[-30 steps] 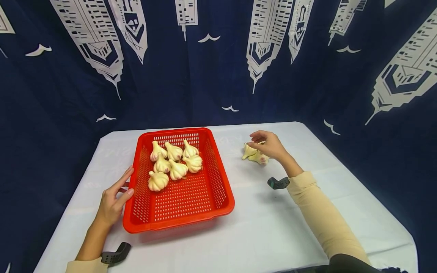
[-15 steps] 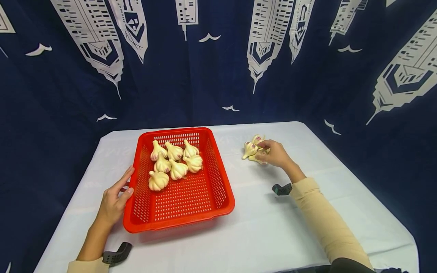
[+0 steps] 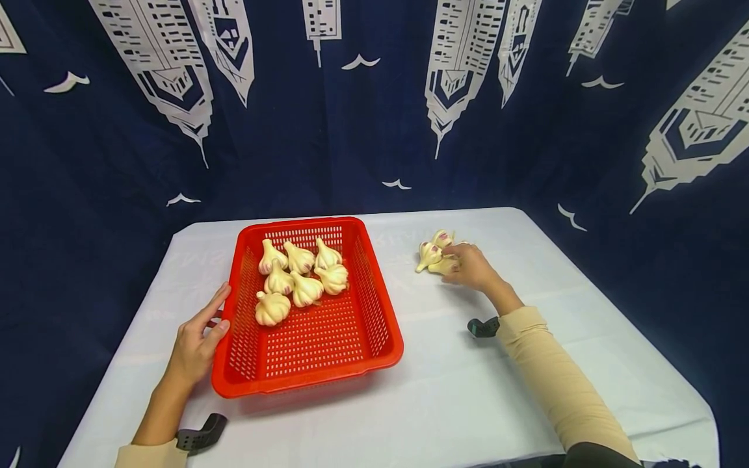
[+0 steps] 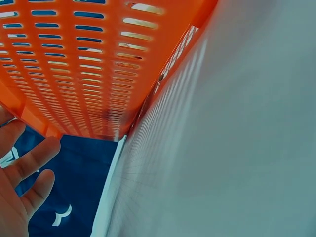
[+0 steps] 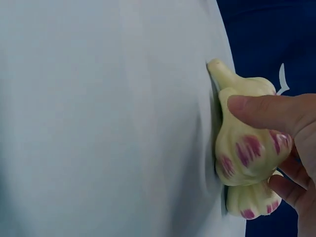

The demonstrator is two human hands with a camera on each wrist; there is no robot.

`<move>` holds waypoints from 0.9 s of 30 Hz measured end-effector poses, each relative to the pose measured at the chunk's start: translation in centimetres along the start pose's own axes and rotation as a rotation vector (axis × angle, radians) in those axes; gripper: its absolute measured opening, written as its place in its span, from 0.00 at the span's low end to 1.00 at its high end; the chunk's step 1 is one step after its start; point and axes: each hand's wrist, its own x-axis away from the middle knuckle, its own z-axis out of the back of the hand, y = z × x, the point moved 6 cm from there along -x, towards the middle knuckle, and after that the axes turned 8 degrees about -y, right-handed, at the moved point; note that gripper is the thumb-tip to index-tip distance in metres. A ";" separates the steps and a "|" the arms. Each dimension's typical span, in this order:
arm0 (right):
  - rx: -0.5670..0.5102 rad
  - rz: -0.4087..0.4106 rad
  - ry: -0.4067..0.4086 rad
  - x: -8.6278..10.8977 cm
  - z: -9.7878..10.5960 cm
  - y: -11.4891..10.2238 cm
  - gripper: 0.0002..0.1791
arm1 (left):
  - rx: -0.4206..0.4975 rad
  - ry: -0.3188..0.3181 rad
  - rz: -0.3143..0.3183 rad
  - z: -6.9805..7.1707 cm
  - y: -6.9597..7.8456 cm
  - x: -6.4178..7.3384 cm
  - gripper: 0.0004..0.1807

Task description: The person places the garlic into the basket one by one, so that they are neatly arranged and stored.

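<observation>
A red plastic basket [image 3: 304, 382] with slotted walls holds several garlic bulbs [image 3: 272, 309], grouped toward its far end. At its left side, my left hand [image 3: 194, 348] touches the rim with straight, spread fingers; in the left wrist view its fingertips lie along the basket wall [image 4: 94, 74]. Right of the basket, my right hand [image 3: 474, 268] grips the nearest garlic bulb [image 3: 443, 265] of a small cluster. In the right wrist view, the thumb lies over this purple-streaked bulb [image 5: 247, 153], while the other fingers are partly hidden behind it. Other garlic bulbs [image 3: 430, 253] touch or sit close beside it.
A white cloth [image 3: 433, 390] covers the table. Behind and beside it hangs a dark blue curtain [image 3: 351, 130] with white building and bird prints. The table's far edge lies just past the garlic cluster.
My right hand has come down from above the cluster, shifted slightly right, and its fingers have closed around the nearest garlic bulb. The left hand and basket have stayed put.
</observation>
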 end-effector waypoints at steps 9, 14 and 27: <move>0.085 -0.002 -0.008 0.4 -0.6 0.3 0.36 | 0.001 -0.003 -0.009 0.0 0.0 0.0 0.30; 0.107 0.003 0.001 0.6 -0.3 0.3 0.39 | -0.008 -0.001 -0.011 0.1 0.0 -0.1 0.29; -0.194 -0.069 0.127 1.5 2.3 0.1 0.28 | -0.013 -0.007 0.008 0.0 -0.1 -0.1 0.29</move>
